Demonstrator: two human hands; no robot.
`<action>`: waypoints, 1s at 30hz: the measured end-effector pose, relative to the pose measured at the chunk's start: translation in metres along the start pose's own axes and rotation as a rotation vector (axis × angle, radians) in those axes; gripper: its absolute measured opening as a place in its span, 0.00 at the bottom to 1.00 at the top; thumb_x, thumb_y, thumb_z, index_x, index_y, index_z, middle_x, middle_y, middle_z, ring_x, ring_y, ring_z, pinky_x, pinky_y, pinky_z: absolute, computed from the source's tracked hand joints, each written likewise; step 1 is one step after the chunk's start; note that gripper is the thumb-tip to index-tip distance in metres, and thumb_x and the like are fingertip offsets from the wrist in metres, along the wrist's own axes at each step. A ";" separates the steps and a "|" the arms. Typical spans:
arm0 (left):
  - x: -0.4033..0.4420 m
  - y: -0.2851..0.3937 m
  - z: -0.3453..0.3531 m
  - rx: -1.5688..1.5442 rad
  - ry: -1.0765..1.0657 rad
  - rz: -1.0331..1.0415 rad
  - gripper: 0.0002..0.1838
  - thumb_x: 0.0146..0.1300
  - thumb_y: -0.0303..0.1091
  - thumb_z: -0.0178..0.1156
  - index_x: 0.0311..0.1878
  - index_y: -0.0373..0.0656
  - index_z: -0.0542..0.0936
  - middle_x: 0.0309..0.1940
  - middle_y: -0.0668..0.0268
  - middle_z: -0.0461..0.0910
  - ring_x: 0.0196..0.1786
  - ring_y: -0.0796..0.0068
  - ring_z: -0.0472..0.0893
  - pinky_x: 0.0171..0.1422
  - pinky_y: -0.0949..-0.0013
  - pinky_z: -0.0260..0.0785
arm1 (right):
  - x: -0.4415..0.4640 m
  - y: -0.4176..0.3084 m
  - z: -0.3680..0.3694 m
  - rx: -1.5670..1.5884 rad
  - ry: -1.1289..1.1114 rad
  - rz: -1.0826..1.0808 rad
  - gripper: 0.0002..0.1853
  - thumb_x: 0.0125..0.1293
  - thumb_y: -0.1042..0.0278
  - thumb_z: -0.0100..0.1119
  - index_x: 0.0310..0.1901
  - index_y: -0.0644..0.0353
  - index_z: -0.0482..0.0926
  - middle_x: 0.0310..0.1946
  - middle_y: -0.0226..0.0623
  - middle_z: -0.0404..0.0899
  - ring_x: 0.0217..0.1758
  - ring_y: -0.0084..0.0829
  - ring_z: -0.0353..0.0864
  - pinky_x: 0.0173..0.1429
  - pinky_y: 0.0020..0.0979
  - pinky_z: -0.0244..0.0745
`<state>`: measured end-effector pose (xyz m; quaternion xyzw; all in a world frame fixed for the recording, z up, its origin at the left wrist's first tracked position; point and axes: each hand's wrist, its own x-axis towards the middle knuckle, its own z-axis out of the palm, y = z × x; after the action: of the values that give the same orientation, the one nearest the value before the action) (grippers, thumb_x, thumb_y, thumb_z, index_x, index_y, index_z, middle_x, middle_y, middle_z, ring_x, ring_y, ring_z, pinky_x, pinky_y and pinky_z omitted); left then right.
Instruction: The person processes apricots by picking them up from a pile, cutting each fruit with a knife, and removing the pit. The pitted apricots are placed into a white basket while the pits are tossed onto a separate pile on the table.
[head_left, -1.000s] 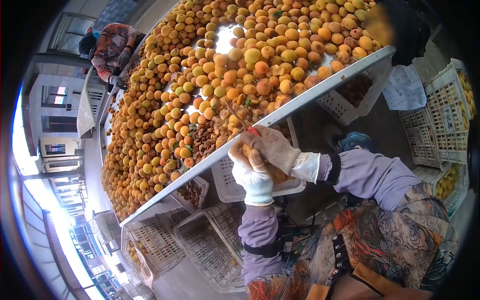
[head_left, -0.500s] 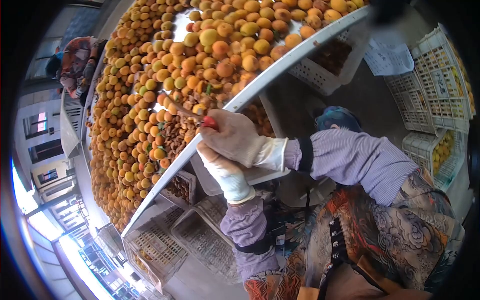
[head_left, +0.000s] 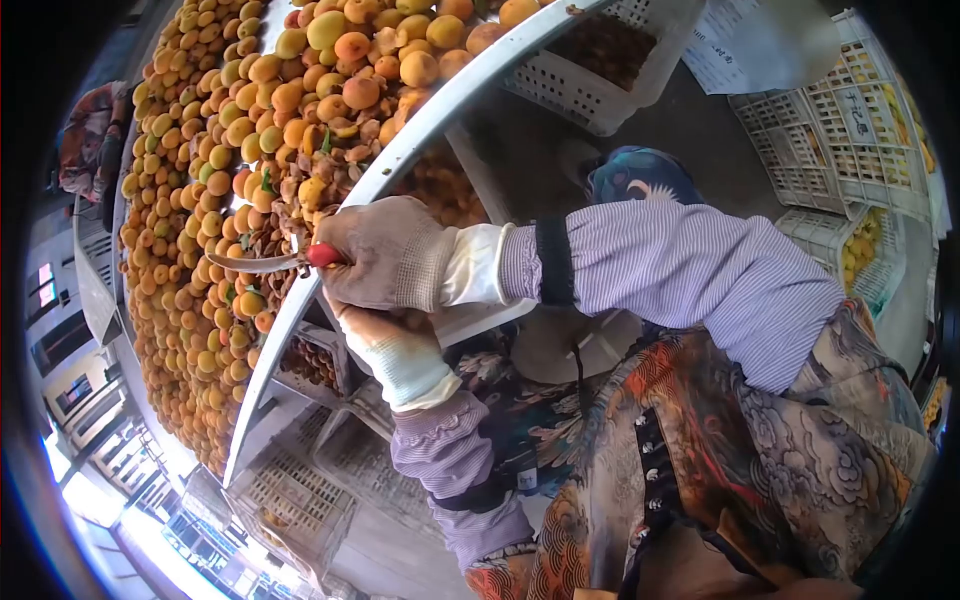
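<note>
My right hand (head_left: 385, 250), in a worn knit glove, is closed round the red handle of a knife (head_left: 255, 264). The knife's curved blade points left, over the edge of the fruit table. Tucked below and against the right hand is my left hand (head_left: 390, 350), gloved with a white cuff. Its fingers curl in and are partly hidden, so what they hold, if anything, does not show. Beyond the hands, apricots (head_left: 235, 130) cover the table. A heap of brownish pits and scraps (head_left: 290, 205) lies close to the blade.
The table's raised white rim (head_left: 470, 85) runs past my hands. Beneath it stand white crates (head_left: 570, 95), one with dark contents. Stacked crates of yellow fruit (head_left: 850, 130) are at the right, more crates (head_left: 300, 490) below left. Another person (head_left: 92, 140) is at the far left.
The view has shifted, and both hands appear further left and lower. The knife's blade has turned from slanting up-left to pointing nearly straight left. Both hands stay close together.
</note>
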<state>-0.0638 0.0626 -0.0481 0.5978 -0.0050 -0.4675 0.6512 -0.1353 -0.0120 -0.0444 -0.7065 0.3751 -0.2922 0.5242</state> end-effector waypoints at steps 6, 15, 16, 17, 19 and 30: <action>0.005 0.001 0.000 -0.089 -0.158 0.105 0.28 0.68 0.54 0.47 0.63 0.44 0.67 0.60 0.61 0.70 0.62 0.64 0.70 0.67 0.59 0.62 | -0.004 0.005 0.009 0.107 0.179 -0.085 0.15 0.57 0.52 0.58 0.34 0.57 0.78 0.31 0.44 0.79 0.38 0.45 0.80 0.42 0.40 0.74; -0.010 0.004 0.006 0.044 -0.155 0.202 0.28 0.70 0.54 0.44 0.63 0.43 0.65 0.60 0.59 0.69 0.62 0.64 0.69 0.67 0.60 0.61 | 0.003 -0.011 -0.006 0.162 -0.032 0.137 0.16 0.56 0.52 0.57 0.33 0.59 0.79 0.28 0.46 0.80 0.35 0.44 0.81 0.40 0.38 0.74; -0.007 0.002 0.004 0.040 -0.151 0.200 0.28 0.70 0.54 0.44 0.63 0.43 0.65 0.60 0.59 0.69 0.62 0.64 0.69 0.67 0.60 0.61 | 0.003 -0.008 -0.002 0.160 -0.037 0.138 0.16 0.56 0.52 0.57 0.33 0.59 0.79 0.28 0.46 0.80 0.35 0.44 0.81 0.40 0.38 0.74; -0.001 -0.001 0.001 0.038 -0.166 0.234 0.27 0.70 0.52 0.44 0.63 0.43 0.66 0.60 0.59 0.69 0.62 0.64 0.70 0.66 0.61 0.62 | 0.003 -0.005 0.002 0.167 -0.003 0.150 0.16 0.56 0.52 0.57 0.33 0.59 0.79 0.27 0.46 0.80 0.35 0.44 0.81 0.40 0.37 0.74; -0.002 -0.001 -0.001 0.069 -0.230 0.305 0.21 0.72 0.46 0.44 0.61 0.43 0.67 0.57 0.59 0.71 0.60 0.65 0.71 0.64 0.62 0.65 | 0.001 -0.006 0.005 0.176 0.028 0.163 0.16 0.56 0.52 0.57 0.33 0.59 0.79 0.27 0.46 0.80 0.34 0.43 0.81 0.40 0.37 0.74; -0.017 0.008 -0.019 -0.102 -0.023 -0.219 0.12 0.64 0.43 0.54 0.42 0.45 0.73 0.27 0.73 0.72 0.20 0.84 0.63 0.23 0.78 0.61 | -0.001 0.005 0.010 -0.078 -0.081 -0.073 0.12 0.55 0.57 0.56 0.35 0.56 0.81 0.30 0.43 0.81 0.37 0.44 0.82 0.42 0.39 0.76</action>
<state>-0.0580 0.0866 -0.0383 0.5555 0.0768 -0.5421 0.6258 -0.1294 -0.0065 -0.0518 -0.7507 0.3387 -0.2677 0.5001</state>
